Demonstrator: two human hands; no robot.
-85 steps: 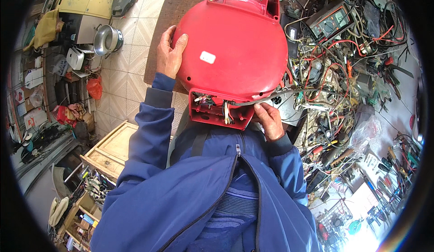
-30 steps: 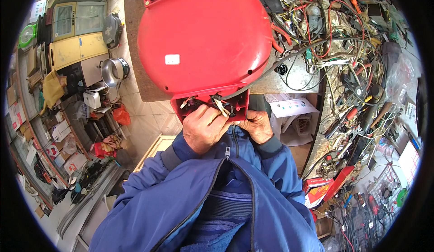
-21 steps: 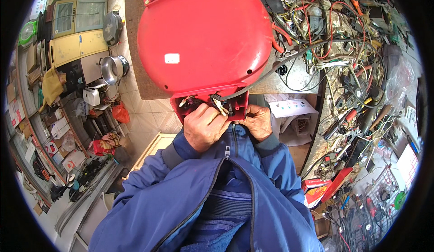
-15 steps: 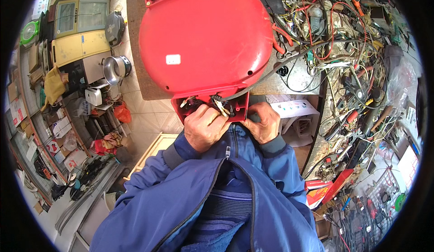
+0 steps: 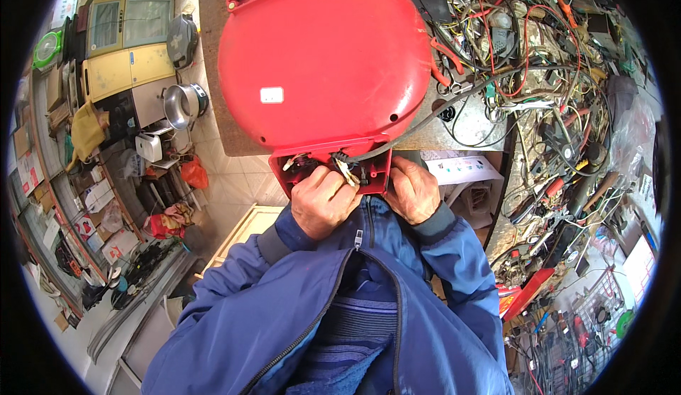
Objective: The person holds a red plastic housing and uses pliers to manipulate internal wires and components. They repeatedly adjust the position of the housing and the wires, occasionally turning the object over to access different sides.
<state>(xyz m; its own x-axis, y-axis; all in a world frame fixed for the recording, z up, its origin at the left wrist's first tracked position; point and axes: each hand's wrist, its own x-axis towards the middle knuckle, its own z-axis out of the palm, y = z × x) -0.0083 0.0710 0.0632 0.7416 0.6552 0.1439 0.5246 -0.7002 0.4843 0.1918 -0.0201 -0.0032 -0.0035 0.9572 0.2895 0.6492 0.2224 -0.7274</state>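
Observation:
A large red plastic appliance housing with a rounded body lies in front of me. Its narrower open base faces me and holds dark and pale wires. My left hand is closed, its bent fingers reaching into the left part of this base beside the pale wires; its fingertips are partly hidden. At the base's right wall, my right hand grips the edge with curled fingers. A grey power cord runs out of the base toward the upper right.
Red-handled pliers lie right of the housing on the table. Tangled cables and tools crowd the right side. A printed white sheet sits near my right hand. Left, beyond the tiled floor, stand a metal pot and loaded shelves.
My right hand has shifted its hold at the base's right wall, and its forearm has swung a little outward. The left hand stays almost in place, moving only slightly.

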